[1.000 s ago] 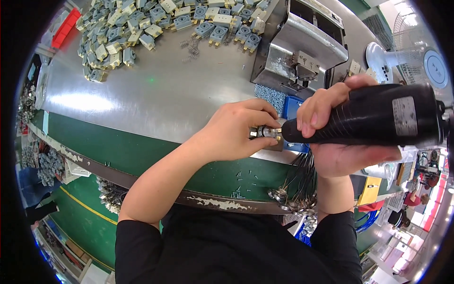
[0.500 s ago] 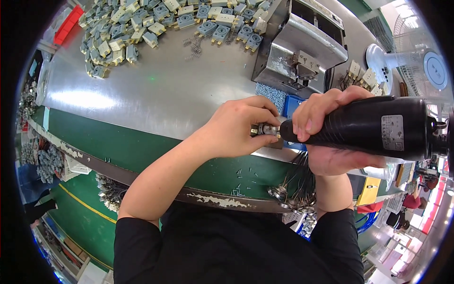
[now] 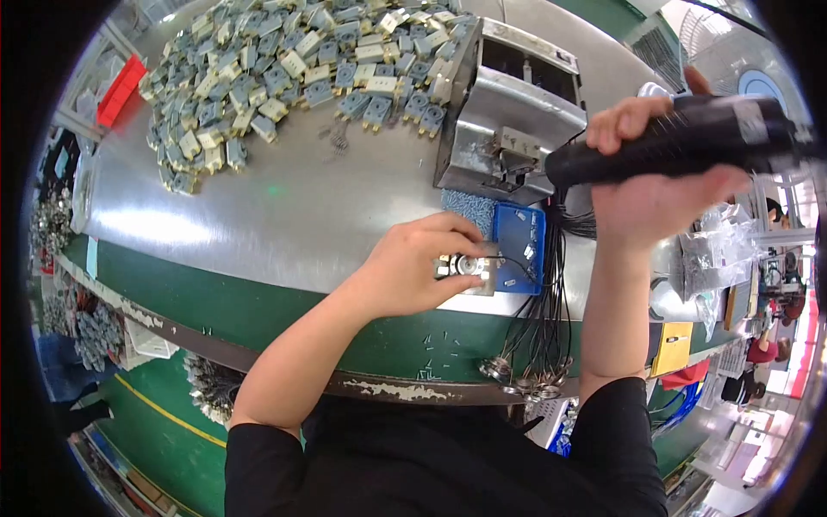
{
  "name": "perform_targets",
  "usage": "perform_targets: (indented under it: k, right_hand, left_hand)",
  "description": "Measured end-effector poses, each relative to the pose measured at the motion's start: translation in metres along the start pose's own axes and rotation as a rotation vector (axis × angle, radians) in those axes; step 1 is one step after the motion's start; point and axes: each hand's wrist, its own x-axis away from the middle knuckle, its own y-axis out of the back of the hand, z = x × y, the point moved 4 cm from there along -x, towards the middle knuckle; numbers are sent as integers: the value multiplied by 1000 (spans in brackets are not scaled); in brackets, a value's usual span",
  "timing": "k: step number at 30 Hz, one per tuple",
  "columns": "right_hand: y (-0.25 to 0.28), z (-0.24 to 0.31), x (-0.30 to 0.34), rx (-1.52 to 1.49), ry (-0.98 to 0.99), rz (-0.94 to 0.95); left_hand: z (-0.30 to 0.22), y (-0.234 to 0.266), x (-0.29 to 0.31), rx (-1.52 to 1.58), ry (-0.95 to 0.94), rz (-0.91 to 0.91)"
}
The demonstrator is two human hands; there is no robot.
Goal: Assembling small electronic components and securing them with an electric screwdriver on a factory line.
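Observation:
My left hand is closed around a small round metal part with pale contacts on its side, thumb and fingers on either side of it. A thin black wire runs from that part toward a blue tray. Higher up on the right, my right hand grips a thick black electric screwdriver, its nose pointing left, apart from the metal part. The screwdriver is partly smeared by motion, and its bit cannot be made out.
Just left of the screwdriver's nose stands a metal machine. Small blue screws lie before it. A large heap of grey and cream switch-like parts covers the far left. Black cables with round metal ends hang over the near edge.
My right hand has lifted the screwdriver up and away from the small metal part, uncovering the blue tray. My left hand still holds the part. The whole view has shifted somewhat.

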Motion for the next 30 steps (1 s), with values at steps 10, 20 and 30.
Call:
perform_targets:
  k: [10,20,30]
  right_hand:
    - [-10,-26,-10,36,-64,-46]
    - [-21,-28,-9,107,-32,-29]
    - [-24,-30,-8,126,-90,42]
  left_hand:
    - [1,1,-2,29,23,13]
    - [3,1,-2,39,19,13]
    - [4,0,0,35,20,7]
